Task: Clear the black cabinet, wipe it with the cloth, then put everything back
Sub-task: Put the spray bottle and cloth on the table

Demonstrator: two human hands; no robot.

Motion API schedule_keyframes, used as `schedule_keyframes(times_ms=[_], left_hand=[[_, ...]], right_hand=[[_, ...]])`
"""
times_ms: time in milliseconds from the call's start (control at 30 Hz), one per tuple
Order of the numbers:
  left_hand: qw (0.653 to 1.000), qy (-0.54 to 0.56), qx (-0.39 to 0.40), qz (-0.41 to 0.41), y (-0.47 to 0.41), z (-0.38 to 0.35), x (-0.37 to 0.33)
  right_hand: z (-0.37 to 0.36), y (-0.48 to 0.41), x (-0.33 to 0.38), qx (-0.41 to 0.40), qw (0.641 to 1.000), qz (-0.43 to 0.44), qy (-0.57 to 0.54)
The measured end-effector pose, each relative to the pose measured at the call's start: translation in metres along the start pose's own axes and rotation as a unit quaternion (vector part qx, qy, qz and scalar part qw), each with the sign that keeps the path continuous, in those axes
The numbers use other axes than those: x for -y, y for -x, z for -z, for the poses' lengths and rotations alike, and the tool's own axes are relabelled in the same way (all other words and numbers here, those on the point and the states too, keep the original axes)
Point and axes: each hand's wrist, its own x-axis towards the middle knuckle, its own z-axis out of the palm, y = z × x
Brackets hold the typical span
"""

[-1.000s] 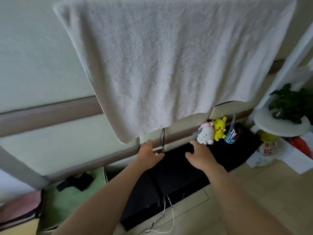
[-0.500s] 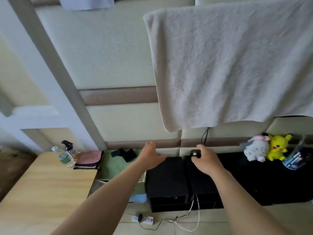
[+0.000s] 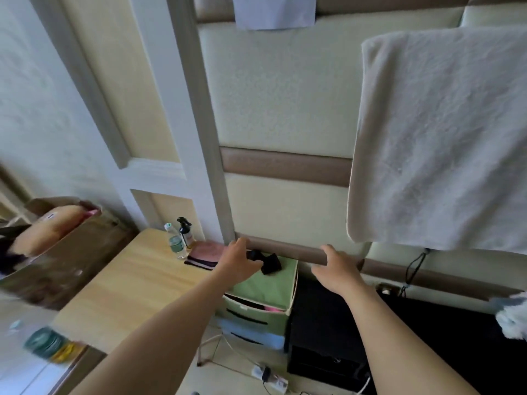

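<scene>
The black cabinet (image 3: 427, 337) fills the lower right, low against the padded wall. A white plush toy (image 3: 513, 320) shows at its right edge, cut off by the frame. My left hand (image 3: 238, 262) reaches over a green storage box (image 3: 265, 286), fingers relaxed, right beside a small black item (image 3: 268, 262) lying on the box lid. My right hand (image 3: 338, 270) hovers open above the cabinet's left end, holding nothing. A folded pink cloth (image 3: 204, 252) lies on the wooden table's far corner.
A wooden table (image 3: 128, 283) stands left of the box, with a water bottle (image 3: 175, 242) and a dark spray bottle (image 3: 185, 232) at its back. A large white towel (image 3: 445, 138) hangs on the wall. A power strip (image 3: 269, 376) and cables lie on the floor.
The view has swung left, off the cabinet toward the green box and table. Both hands moved left with it; the left now reaches over the box beside the black item.
</scene>
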Motion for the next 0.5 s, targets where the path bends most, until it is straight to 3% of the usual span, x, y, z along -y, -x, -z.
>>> schedule_keyframes(times_ms=[500], left_hand=[[0.995, 0.054, -0.045, 0.072, -0.116, 0.152, 0.235]], right_hand=[[-0.164, -0.135, 0.246, 0.088, 0.989, 0.067, 0.095]])
